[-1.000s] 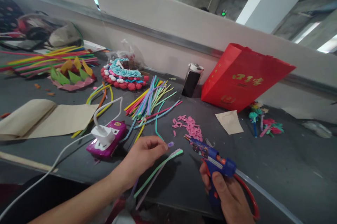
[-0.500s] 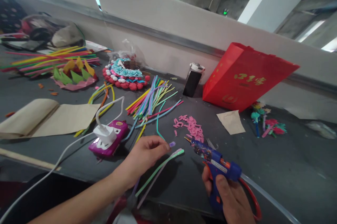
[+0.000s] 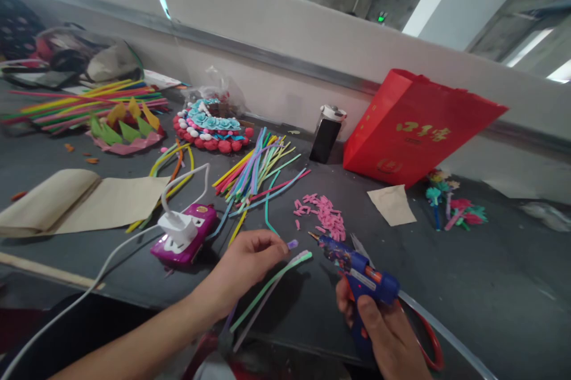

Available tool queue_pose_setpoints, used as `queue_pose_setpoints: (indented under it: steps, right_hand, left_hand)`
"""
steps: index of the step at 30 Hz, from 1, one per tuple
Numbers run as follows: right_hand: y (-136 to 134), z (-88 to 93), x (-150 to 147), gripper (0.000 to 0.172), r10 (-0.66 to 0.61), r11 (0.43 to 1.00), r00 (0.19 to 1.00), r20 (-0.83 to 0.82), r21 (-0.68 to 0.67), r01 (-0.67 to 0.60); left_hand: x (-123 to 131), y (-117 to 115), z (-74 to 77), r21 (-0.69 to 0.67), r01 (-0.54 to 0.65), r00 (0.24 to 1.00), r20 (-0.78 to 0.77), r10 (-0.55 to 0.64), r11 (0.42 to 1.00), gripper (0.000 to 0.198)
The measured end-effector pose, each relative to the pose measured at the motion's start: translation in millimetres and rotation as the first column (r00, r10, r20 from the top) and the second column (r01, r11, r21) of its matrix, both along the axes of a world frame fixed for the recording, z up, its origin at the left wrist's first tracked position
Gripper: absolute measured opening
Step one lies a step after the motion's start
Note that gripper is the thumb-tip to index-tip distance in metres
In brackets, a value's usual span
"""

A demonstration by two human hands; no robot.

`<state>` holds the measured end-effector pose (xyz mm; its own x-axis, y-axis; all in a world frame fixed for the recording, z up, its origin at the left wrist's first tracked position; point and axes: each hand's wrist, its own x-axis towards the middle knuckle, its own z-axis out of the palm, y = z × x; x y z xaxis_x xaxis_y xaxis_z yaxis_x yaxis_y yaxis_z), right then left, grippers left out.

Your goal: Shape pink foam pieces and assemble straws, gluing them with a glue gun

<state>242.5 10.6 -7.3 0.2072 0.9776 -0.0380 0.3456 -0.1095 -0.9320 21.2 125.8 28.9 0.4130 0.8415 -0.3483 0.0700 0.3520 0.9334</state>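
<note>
My left hand (image 3: 252, 264) pinches a purple strip (image 3: 292, 244), whose tip sticks out past the fingertips. My right hand (image 3: 386, 323) is wrapped round the handle of a blue glue gun (image 3: 357, 264); its nozzle points left, a short way from the purple tip and not touching it. A green strip (image 3: 272, 288) and a pale strip lie below my left hand. Small pink pieces (image 3: 328, 216) are heaped just beyond the nozzle. Scissors with red handles (image 3: 430, 332) lie partly hidden under the glue gun and my right hand.
A magenta power strip (image 3: 185, 240) with a white plug and cable sits at left, near an open roll of brown paper (image 3: 120, 201). Colourful strips (image 3: 256, 169), a bottle (image 3: 327, 136), a red bag (image 3: 410, 130) and small flowers (image 3: 464, 213) stand or lie farther back.
The glue gun and my right hand have moved slightly left, bringing the nozzle nearer the purple tip. More of the scissors shows. My left hand has hardly moved.
</note>
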Motion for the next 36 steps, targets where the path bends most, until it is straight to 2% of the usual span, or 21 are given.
queue_pose_setpoints:
  steps: [4, 9, 14, 17, 21, 28, 32, 36]
  right_hand:
    - [-5.1, 0.1, -6.2, 0.049, -0.117, 0.992, 0.993, 0.029, 0.043, 0.116]
    - [-2.4, 1.3, -7.4, 0.053, -0.064, 0.996, 0.998, 0.021, 0.057, 0.063]
    - [3.2, 3.1, -3.9, 0.049, -0.026, 0.998, 0.998, -0.057, 0.05, 0.029]
    - [4.2, 2.1, -2.9, 0.048, 0.037, 0.999, 0.996, -0.084, 0.021, -0.035]
    - [3.3, 2.4, -5.1, 0.05, 0.083, 0.996, 0.996, -0.043, -0.012, -0.083]
    - [-2.3, 11.8, -13.5, 0.056, -0.153, 0.988, 0.971, 0.186, -0.004, 0.157]
    - [-1.0, 12.3, -12.5, 0.057, -0.145, 0.988, 0.971, 0.192, -0.013, 0.151]
    - [4.9, 12.4, -8.0, 0.053, -0.077, 0.997, 0.989, 0.128, 0.015, 0.075]
  left_hand:
    - [1.3, -0.1, 2.4, -0.013, 0.0, 1.0, -0.008, 0.0, 1.0, 0.032]
    - [1.2, -0.1, 3.5, -0.027, -0.005, 1.0, -0.017, 0.004, 1.0, 0.031]
    - [1.2, -1.7, 3.5, -0.041, -0.005, 1.0, 0.004, 0.006, 0.999, 0.031]
    - [1.4, -2.0, 3.2, -0.033, -0.002, 1.0, 0.002, 0.002, 0.999, 0.032]
    - [2.1, -1.3, 3.8, -0.014, -0.004, 1.0, -0.013, 0.003, 1.0, 0.034]
    - [2.1, -0.9, 2.0, -0.02, -0.006, 1.0, -0.018, 0.005, 1.0, 0.032]
    - [1.6, -0.9, 0.8, -0.005, 0.002, 1.0, -0.02, -0.002, 1.0, 0.031]
    - [3.1, -0.6, 2.1, -0.011, -0.003, 1.0, -0.03, 0.003, 1.0, 0.031]
